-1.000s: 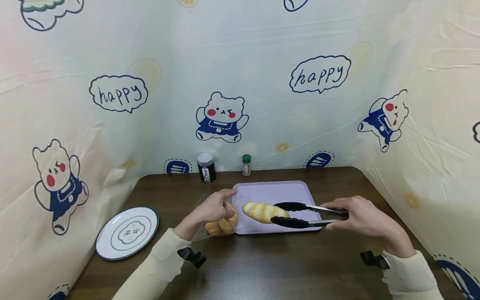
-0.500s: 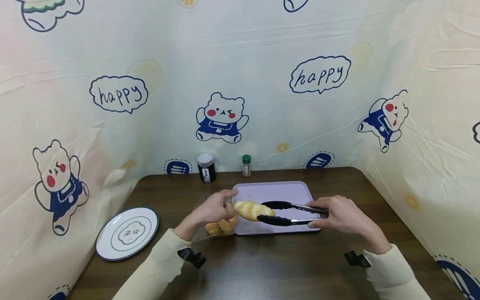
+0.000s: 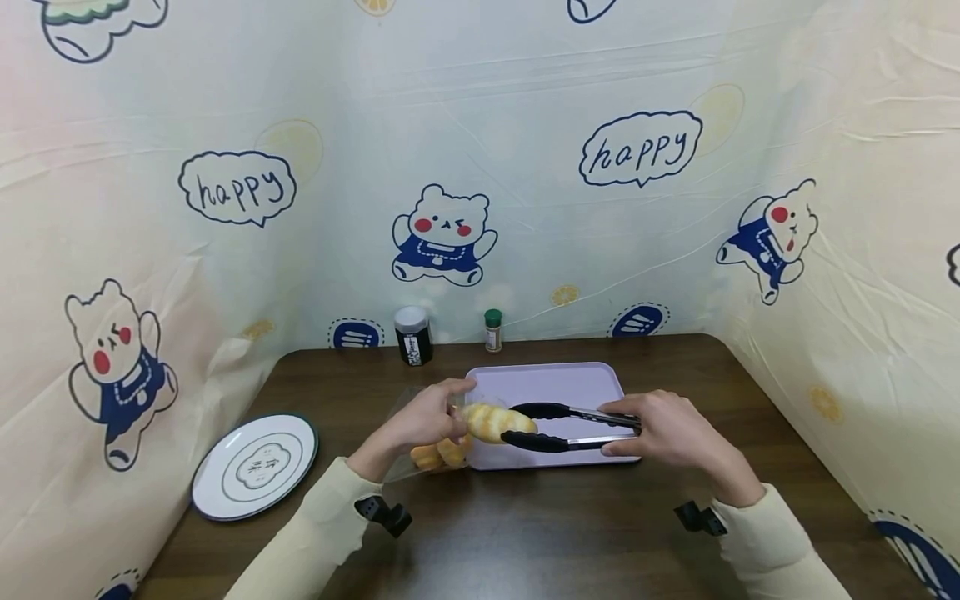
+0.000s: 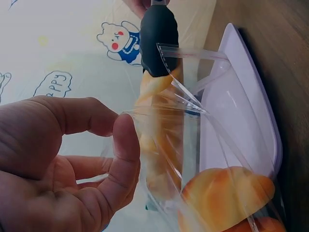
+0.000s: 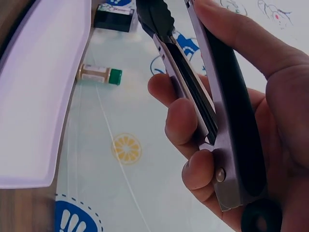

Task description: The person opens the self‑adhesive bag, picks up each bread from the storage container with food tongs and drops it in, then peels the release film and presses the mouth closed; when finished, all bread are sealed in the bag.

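My left hand (image 3: 422,419) pinches the edge of a clear plastic bag (image 3: 401,468) between thumb and forefinger. Inside the bag lie golden bread rolls (image 4: 222,198). My right hand (image 3: 663,429) grips a pair of tongs (image 3: 543,442) with black tips and metal arms. A long striped bread loaf (image 3: 491,422) is clamped between the tong tips, level with the bag's mouth. In the left wrist view much of the loaf (image 4: 161,164) shows through the plastic. The left hand hides part of the bag in the head view.
A lilac tray (image 3: 555,383) lies under the tongs, right of the bag. A white plate (image 3: 217,446) sits at the table's left edge. At the back stand a dark jar with a pale lid (image 3: 414,333) and a small green-capped bottle (image 3: 492,331).
My right hand has moved left with the tongs, carrying the loaf from over the tray to the bag's mouth. The left hand has stayed in place.
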Action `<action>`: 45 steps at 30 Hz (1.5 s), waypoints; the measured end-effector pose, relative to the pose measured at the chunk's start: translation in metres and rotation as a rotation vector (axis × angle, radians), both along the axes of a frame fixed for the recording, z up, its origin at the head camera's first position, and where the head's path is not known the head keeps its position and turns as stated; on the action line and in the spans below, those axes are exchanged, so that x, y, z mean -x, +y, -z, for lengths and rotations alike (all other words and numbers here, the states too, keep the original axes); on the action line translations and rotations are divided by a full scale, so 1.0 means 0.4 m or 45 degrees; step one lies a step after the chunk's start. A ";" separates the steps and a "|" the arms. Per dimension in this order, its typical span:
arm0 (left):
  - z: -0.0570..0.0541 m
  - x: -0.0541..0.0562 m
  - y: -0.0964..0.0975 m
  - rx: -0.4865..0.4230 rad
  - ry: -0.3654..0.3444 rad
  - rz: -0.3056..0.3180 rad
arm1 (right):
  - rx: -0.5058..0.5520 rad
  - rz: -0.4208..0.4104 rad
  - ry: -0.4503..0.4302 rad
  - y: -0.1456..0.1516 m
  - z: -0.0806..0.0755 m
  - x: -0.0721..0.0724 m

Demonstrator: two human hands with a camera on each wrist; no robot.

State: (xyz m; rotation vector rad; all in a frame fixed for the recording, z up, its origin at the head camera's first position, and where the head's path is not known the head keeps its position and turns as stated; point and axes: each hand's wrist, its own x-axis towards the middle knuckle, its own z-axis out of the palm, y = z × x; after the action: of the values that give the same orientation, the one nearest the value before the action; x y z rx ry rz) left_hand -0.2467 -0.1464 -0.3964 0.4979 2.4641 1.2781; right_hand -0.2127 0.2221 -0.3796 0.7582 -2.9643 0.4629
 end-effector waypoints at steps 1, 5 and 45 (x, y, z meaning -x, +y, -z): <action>0.001 0.000 0.000 0.001 0.001 0.002 | 0.001 0.002 0.002 -0.005 0.000 -0.001; -0.001 -0.002 0.002 0.009 0.001 0.016 | -0.007 0.010 0.028 -0.022 0.005 -0.003; -0.014 -0.022 0.023 0.060 0.066 0.065 | -0.064 0.070 0.165 -0.151 0.018 -0.011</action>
State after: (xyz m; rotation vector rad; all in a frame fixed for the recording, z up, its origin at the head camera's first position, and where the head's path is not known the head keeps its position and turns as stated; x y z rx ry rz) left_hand -0.2380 -0.1373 -0.3908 0.5848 2.5008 1.1994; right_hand -0.2083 0.1618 -0.3867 0.6814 -2.8775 0.3245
